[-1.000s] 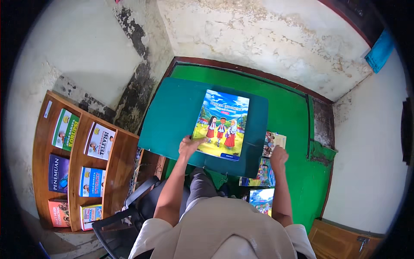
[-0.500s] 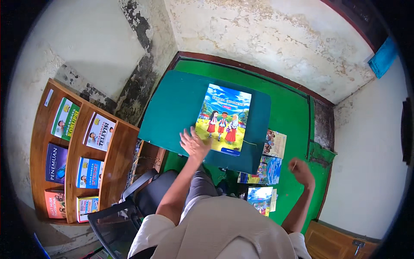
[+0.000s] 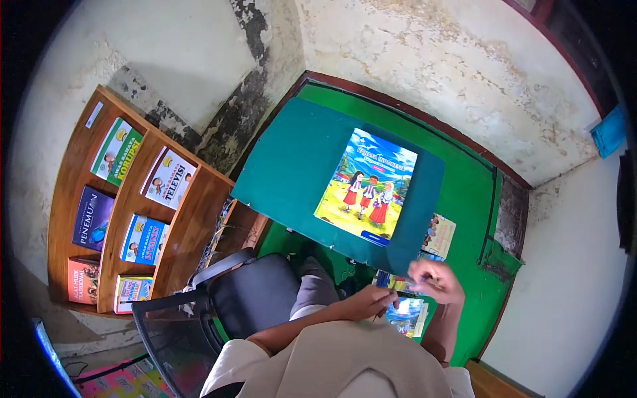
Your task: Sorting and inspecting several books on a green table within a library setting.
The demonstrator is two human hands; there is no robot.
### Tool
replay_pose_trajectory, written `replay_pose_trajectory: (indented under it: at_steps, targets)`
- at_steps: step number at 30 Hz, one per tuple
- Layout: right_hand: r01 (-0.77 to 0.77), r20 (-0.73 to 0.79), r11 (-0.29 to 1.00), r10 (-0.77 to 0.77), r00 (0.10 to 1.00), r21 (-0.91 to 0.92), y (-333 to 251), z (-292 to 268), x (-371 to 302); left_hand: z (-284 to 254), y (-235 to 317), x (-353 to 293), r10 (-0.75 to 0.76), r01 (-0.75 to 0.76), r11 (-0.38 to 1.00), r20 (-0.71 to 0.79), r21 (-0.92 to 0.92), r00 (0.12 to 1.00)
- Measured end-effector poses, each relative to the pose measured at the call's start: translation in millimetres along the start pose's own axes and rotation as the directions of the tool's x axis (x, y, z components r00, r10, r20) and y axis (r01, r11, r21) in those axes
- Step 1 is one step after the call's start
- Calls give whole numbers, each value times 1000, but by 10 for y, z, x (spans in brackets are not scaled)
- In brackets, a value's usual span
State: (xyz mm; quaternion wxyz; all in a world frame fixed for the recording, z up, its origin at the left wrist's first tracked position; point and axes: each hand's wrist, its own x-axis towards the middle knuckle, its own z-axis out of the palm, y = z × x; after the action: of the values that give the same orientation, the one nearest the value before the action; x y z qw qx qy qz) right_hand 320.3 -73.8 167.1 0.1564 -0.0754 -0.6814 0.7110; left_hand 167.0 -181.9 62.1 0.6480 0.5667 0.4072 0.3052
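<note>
A colourful schoolbook [image 3: 369, 186] with pupils drawn on its cover lies closed on the dark green table [image 3: 279, 159]. Close in front of my body, my left hand [image 3: 373, 302] has its fingers pinched together. Whatever is between them, if anything, is too small to name. My right hand [image 3: 438, 282], just right of it, is raised near the table's front right corner with its fingers curled in. It points toward the left hand, and I cannot make out what it pinches. Neither hand touches the book.
A wooden display rack [image 3: 126, 219] with several books stands at the left. More picture books [image 3: 440, 237] lie low on the right, beside and below the table. A black chair [image 3: 249, 292] stands near my left leg. Peeling walls [image 3: 424, 73] enclose the green floor [image 3: 474, 249].
My left hand has left the book's lower left edge and come back toward my body. My right hand has moved in from the right, close to it. The view has shifted slightly.
</note>
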Motion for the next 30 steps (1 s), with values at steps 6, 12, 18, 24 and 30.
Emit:
replay_pose_trajectory:
  at_steps: [6,12,18,24,30]
  targets:
    - [-391,-90,825,390,916,-409,811,327,393,-448,-571,-155,-137,315,859,-412,404,901]
    - [-269,-44,540,392,919,-798,1855,810,705,-666,-2848,-249,-21,206,958,-666,200,746]
    - [-216,-104,294,351,930,-931,2363,962,888,-933,-3442,-234,800,455,205,-416,867,432]
    - [-191,-145,124,308,940,-974,2884,981,1140,-1207,-3220,-287,627,495,295,-556,817,546]
    - [-52,63,277,388,919,-959,3225,1036,1604,-1444,-3272,-581,484,628,312,-688,713,540]
